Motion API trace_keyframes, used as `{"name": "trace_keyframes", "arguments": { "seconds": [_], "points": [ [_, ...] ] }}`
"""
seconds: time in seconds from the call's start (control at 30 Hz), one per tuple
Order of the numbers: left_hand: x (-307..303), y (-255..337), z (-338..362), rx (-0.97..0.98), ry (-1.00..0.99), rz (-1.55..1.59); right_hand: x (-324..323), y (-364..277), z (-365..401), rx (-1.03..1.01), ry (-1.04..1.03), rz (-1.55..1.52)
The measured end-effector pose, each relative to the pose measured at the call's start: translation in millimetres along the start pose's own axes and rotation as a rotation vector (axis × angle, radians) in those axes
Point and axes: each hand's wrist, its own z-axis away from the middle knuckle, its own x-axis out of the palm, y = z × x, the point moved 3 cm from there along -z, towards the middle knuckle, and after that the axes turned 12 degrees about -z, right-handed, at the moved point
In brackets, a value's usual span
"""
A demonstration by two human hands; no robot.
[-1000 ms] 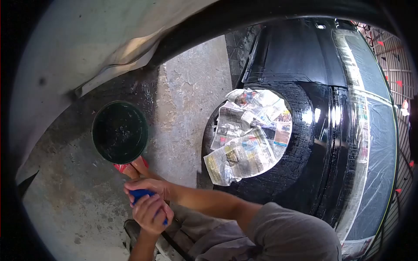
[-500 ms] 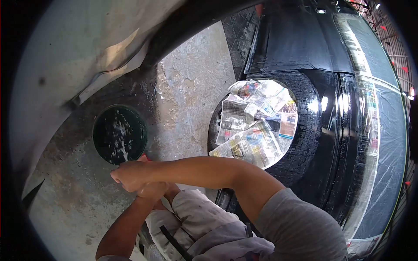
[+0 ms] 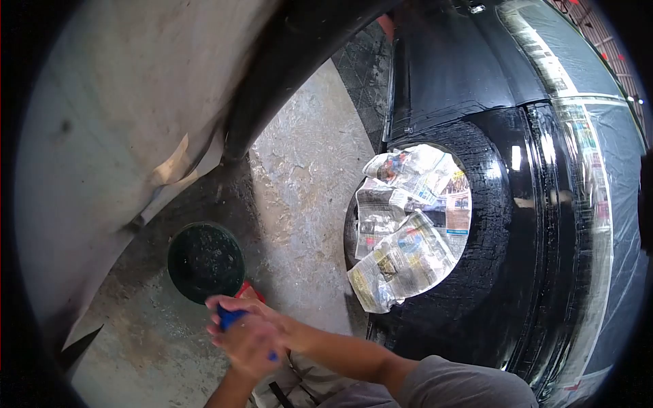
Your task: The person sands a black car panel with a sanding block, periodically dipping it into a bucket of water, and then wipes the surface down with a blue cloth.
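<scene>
Both my hands are close together just below a dark green bucket (image 3: 178, 245) on the floor. A small blue thing (image 3: 231, 316) shows between them; its kind cannot be made out. My left hand (image 3: 248, 345), smeared by motion, is closed around it, and a bit of blue also shows at that hand's edge. Against it from above lies my right hand (image 3: 262, 314), fingers curled over the blue thing. A red object (image 3: 250, 293) rests beside the bucket, partly hidden by my right hand.
A black car body (image 3: 449, 81) stands to the right, wet in places, with newspaper (image 3: 408, 251) over its wheel. Plastic sheeting (image 3: 622, 217) and paper strips cover its windows. A pale car panel (image 3: 102, 136) hangs close on the left. The concrete floor (image 3: 306, 183) is stained.
My hands have drawn back from the bucket's edge, and the blue thing has come into view between them. The white splash in the bucket is gone. The whole view has shifted.
</scene>
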Motion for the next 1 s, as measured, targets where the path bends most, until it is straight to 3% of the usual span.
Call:
{"name": "trace_keyframes", "arguments": {
  "seconds": [0.03, 0.1, 0.13, 0.17, 0.2, 0.23, 0.27, 0.3, 0.37, 0.4, 0.43, 0.47, 0.5, 0.53, 0.7, 0.8, 0.87, 0.9, 0.97, 1.0],
  "points": [
    [-3, 7, 0, 0.011, -0.001, 0.002, -9, -6, 0, -0.008, -0.008, 0.000],
    [-3, 28, 14, 0.331, -0.310, 0.056, -20, -13, 2, 0.235, -0.236, 0.526],
    [-2, 29, 26, 0.330, -0.310, 0.053, -22, -13, 6, 0.228, -0.124, 0.713],
    [7, 30, 44, 0.490, -0.482, 0.046, -27, -10, 3, 0.223, -0.126, 0.710],
    [13, 31, 55, 0.656, -0.652, 0.032, -34, -4, -6, 0.294, -0.141, 1.019],
    [17, 32, 59, 0.663, -0.642, 0.019, -40, -1, -16, 0.367, -0.151, 1.340],
    [24, 33, 62, 0.723, -0.788, -0.196, -38, 4, -22, 0.384, -0.122, 1.380],
    [30, 32, 68, 0.773, -0.931, -0.413, -35, 3, -29, 0.381, -0.124, 1.388],
    [50, 13, 88, 0.747, -0.970, -0.481, -26, 1, -46, 0.225, -0.271, 1.815],
    [62, -1, 103, 0.718, -1.014, -0.546, -32, 7, -54, 0.216, -0.274, 1.810],
    [76, -14, 120, 0.718, -1.019, -0.550, -38, 11, -63, -0.026, -0.244, 1.963],
    [90, -34, 134, 0.337, -0.996, -0.428, -38, 13, -68, -0.281, -0.211, 2.100],
    [94, -48, 142, -0.038, -0.942, -0.300, -33, 17, -68, -0.283, -0.218, 2.104],
    [95, -57, 148, -0.213, -0.898, -0.205, -26, 21, -66, -0.261, -0.149, 2.218],
    [100, -85, 133, -0.406, -0.948, -0.010, -27, 23, -80, -0.306, 0.116, 2.347],
    [102, -88, 128, -0.496, -0.961, 0.089, -15, 12, -73, -0.531, 0.161, 2.301],
    [96, -86, 131, -0.569, -0.960, 0.168, 2, 2, -51, -1.323, 0.180, 1.936],
    [93, -84, 132, -0.609, -0.959, 0.215, 4, -2, -41, -1.329, 0.172, 1.931],
    [83, -75, 130, -0.682, -0.975, 0.318, -2, -25, -4, -1.548, 0.224, 1.362],
    [79, -70, 126, -0.712, -0.982, 0.369, -8, -31, 14, -1.563, 0.232, 1.346]
  ]
}}
